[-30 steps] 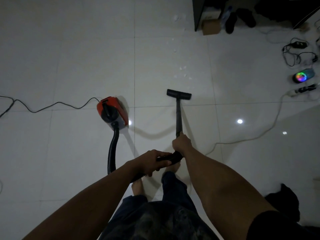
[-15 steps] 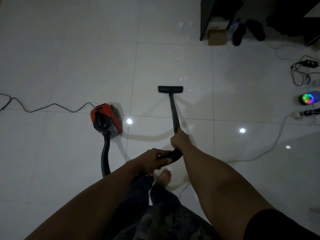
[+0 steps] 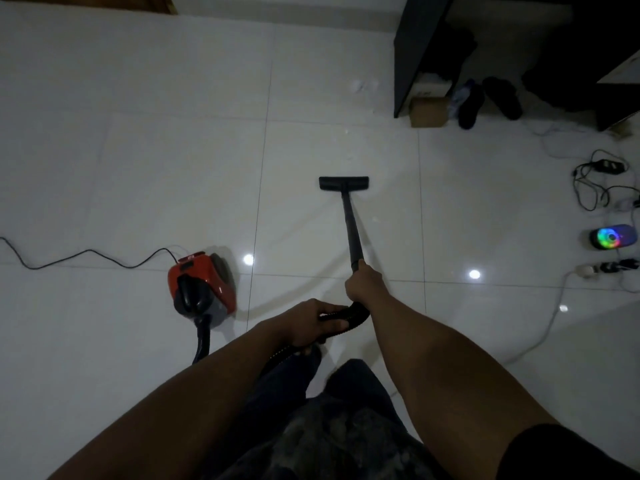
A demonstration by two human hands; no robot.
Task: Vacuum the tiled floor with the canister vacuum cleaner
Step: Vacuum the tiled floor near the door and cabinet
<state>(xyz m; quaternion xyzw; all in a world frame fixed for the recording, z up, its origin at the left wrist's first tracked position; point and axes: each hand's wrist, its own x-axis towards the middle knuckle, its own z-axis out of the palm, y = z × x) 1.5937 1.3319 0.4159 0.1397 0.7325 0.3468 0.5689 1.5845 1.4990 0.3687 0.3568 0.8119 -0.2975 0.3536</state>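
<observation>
while the black wand (image 3: 351,230) is held out ahead of the body, it is gripped near its lower end by the right hand (image 3: 363,284), whose fingers are wrapped fully around the tube. the left hand (image 3: 311,322) is closed around the curved black handle (image 3: 353,315) where the ribbed hose (image 3: 204,341) joins it, just behind and to the left of the right hand. the two hands are set close together but are not touching.

the floor nozzle (image 3: 343,183) is seated flat on the white tiled floor (image 3: 138,168), well ahead of the right hand, with the wand running straight back from it to the grip. the red canister vacuum (image 3: 201,284) is placed on the floor to the left of the left hand, near it, and the hose is routed from the canister's front back toward the body and up to the handle. a thin black power cord (image 3: 86,258) is trailed away from the canister, far out to the left.

small white scraps (image 3: 363,87) are seen on the tiles well beyond the nozzle. a dark cabinet (image 3: 415,46), a cardboard box (image 3: 427,110) and dark slippers (image 3: 485,100) are located far ahead and to the right of the right hand. further right, a tangle of cables (image 3: 595,181), a glowing multicoloured speaker (image 3: 613,235) and a power strip (image 3: 606,268) are laid on the floor, with a white cable (image 3: 540,341) trailed back toward the right forearm.
</observation>
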